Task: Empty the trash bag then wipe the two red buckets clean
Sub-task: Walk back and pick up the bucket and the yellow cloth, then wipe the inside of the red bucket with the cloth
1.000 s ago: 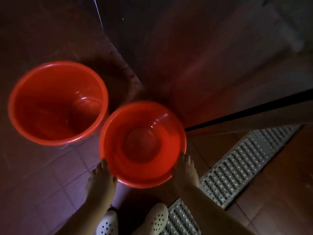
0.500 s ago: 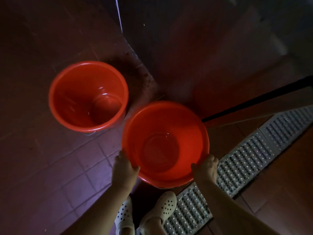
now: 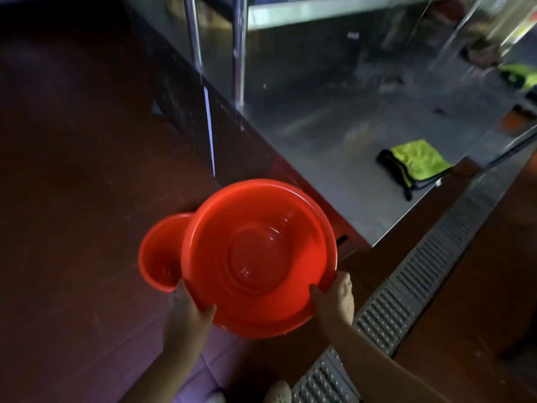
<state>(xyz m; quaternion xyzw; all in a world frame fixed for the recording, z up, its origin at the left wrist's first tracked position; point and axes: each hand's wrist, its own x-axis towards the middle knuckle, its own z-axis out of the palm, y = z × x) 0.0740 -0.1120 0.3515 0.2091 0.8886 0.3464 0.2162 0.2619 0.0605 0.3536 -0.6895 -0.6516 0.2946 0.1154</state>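
Observation:
A wide, shallow red bucket is held up off the floor between both hands. My left hand grips its near-left rim with the thumb over the edge. My right hand grips the near-right rim. Its inside looks wet and empty. A deeper red bucket stands on the tiled floor below it to the left, partly covered by the held one. A green cloth with black edging lies on the steel table at the right.
The steel table has upright legs at the back and a corner close to the held bucket. A metal drain grate runs diagonally across the red tile floor at the right. My white shoes show at the bottom.
The shallow bucket has been lifted off the floor and now overlaps the deeper one. My view has risen, bringing the steel table and green cloth into sight.

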